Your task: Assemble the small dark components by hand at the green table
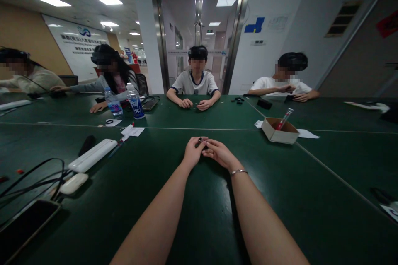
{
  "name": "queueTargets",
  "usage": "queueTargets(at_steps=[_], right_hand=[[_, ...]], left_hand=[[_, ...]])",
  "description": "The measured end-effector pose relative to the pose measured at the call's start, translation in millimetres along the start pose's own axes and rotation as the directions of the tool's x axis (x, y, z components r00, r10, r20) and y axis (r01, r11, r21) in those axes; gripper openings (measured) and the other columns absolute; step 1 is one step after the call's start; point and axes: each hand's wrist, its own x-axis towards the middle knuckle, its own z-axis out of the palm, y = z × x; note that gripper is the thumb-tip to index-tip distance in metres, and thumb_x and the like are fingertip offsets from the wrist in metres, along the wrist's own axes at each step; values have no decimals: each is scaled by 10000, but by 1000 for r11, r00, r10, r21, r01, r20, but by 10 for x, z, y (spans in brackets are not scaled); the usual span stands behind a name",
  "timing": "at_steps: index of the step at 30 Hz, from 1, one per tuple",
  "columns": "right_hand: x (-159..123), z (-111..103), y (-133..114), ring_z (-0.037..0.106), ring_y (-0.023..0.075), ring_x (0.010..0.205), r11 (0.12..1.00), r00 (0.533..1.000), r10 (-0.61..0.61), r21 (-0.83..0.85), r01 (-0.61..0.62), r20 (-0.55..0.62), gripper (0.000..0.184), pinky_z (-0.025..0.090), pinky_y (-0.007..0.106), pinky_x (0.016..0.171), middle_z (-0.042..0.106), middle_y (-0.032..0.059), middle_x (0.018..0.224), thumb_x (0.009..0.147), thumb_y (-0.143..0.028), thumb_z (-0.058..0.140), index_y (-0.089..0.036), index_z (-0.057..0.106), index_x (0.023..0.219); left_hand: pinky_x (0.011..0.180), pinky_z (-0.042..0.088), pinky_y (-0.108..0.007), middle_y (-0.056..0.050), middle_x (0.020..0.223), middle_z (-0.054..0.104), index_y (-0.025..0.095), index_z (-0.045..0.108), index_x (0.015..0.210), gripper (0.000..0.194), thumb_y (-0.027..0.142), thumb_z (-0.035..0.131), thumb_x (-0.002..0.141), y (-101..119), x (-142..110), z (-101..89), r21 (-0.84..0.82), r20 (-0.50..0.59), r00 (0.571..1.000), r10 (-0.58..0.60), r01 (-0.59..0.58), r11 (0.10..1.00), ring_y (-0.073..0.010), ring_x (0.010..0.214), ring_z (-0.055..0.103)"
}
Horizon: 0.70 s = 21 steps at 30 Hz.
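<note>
My left hand [193, 152] is closed around a small dark round piece [200, 139] with a ring-like end facing up; it is too small to name exactly. Fingers pinched together, my right hand [220, 153] meets the left at the same spot, and its fingertips touch the left fingers. Whether it grips the same piece or another is hidden. A silver bracelet [239, 172] circles my right wrist. Both hands are just above the dark green table [205, 223].
At left lie a white power strip [93, 155], a white adapter [74, 184], cables and a phone [29, 225]. Two bottles [135, 101] stand farther back. An open box [280, 132] holding a red tube [284, 120] is at right. Several people sit across the table.
</note>
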Motion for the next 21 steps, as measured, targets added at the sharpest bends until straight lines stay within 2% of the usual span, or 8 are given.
queueTargets(at_steps=[3, 7, 12, 14, 16, 18, 21], right_hand=[[-11, 0, 10, 673, 129, 668, 999, 999, -34, 6, 34, -13, 134, 594, 211, 662, 669, 64, 874, 852, -96, 690, -119, 651, 977], [-10, 28, 54, 618, 92, 562, 996, 995, -84, -43, 82, -46, 152, 548, 153, 532, 667, 43, 798, 801, -106, 740, -133, 683, 939], [4, 41, 91, 645, 113, 587, 993, 986, -115, -38, 112, -123, 189, 553, 167, 538, 680, 51, 787, 775, -78, 746, -131, 676, 942], [6, 40, 88, 664, 130, 604, 994, 983, -112, -21, 110, -146, 175, 572, 189, 568, 684, 59, 777, 790, -69, 725, -124, 670, 947], [7, 37, 82, 677, 144, 613, 994, 980, -107, -3, 108, -165, 150, 586, 207, 600, 686, 68, 761, 815, -71, 697, -116, 664, 953], [10, 29, 81, 684, 151, 616, 993, 976, -110, 16, 115, -190, 144, 594, 218, 611, 688, 71, 755, 828, -63, 674, -117, 653, 961], [20, 11, 88, 689, 155, 623, 989, 967, -132, 34, 142, -219, 189, 599, 222, 618, 691, 63, 763, 812, -50, 687, -129, 639, 977]], left_hand=[[936, 487, -354, -99, 1043, 618, 194, 726, 1019, 214, 227, 632, 830, -30, -7, -20, 11, 25, 999, -45, 45, 999, -200, 972, 598], [918, 502, -350, -103, 1069, 598, 182, 696, 1097, 277, 223, 603, 839, -61, -6, -74, -14, 65, 987, -146, 147, 989, -192, 943, 595], [906, 497, -314, -64, 1040, 558, 220, 619, 1179, 367, 154, 576, 820, -19, -22, -75, 43, 41, 993, -110, 108, 993, -154, 914, 587], [878, 505, -308, -57, 1044, 563, 217, 607, 1141, 348, 129, 571, 806, -1, -29, -67, 50, 13, 995, -94, 93, 994, -149, 898, 590], [863, 509, -311, -60, 1044, 583, 198, 627, 1028, 243, 127, 566, 804, 12, -31, -71, 51, -1, 996, -85, 85, 995, -155, 897, 597], [858, 510, -316, -64, 1026, 615, 185, 639, 948, 161, 143, 559, 815, 23, -29, -88, 45, 13, 996, -88, 87, 995, -166, 901, 609], [862, 505, -317, -66, 991, 658, 175, 651, 938, 151, 155, 557, 821, 42, -25, -125, 28, 48, 993, -109, 108, 994, -174, 903, 627]])
